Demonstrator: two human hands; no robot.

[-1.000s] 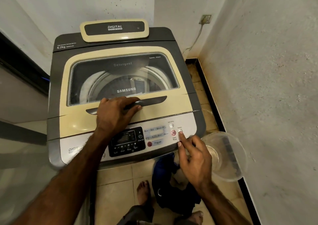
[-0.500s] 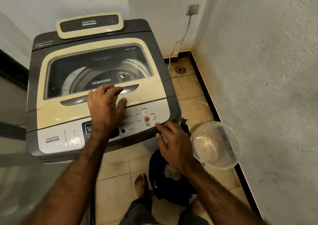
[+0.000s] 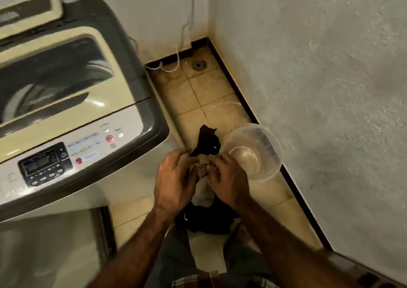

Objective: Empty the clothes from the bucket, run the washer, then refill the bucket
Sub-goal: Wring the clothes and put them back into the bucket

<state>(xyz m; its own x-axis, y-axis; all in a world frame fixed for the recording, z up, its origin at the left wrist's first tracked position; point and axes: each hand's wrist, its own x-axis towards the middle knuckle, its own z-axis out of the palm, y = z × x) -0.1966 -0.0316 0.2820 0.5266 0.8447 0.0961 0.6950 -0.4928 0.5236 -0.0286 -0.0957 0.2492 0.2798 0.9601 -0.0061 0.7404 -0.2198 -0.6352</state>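
A pile of clothes (image 3: 207,217), dark pieces around a pale one, lies on the tiled floor between the washer and the bucket. My left hand (image 3: 174,182) and my right hand (image 3: 229,182) both grip the pale cloth at the top of the pile, fingers curled into it. Just right of my hands stands the clear plastic bucket (image 3: 267,173), with nothing inside it. The top-loading washer (image 3: 88,116) fills the left side, its cream lid down and its control panel (image 3: 46,164) facing me.
A rough white wall (image 3: 330,111) runs close along the right, with a dark skirting at its foot. A floor drain (image 3: 199,65) and a thin white hose (image 3: 176,65) lie in the far corner. My bare feet and trouser legs stand below the pile.
Both hands have left the washer's lid and panel and dropped to the clothes pile, where they now grip the pale cloth. My view has swung right and down.
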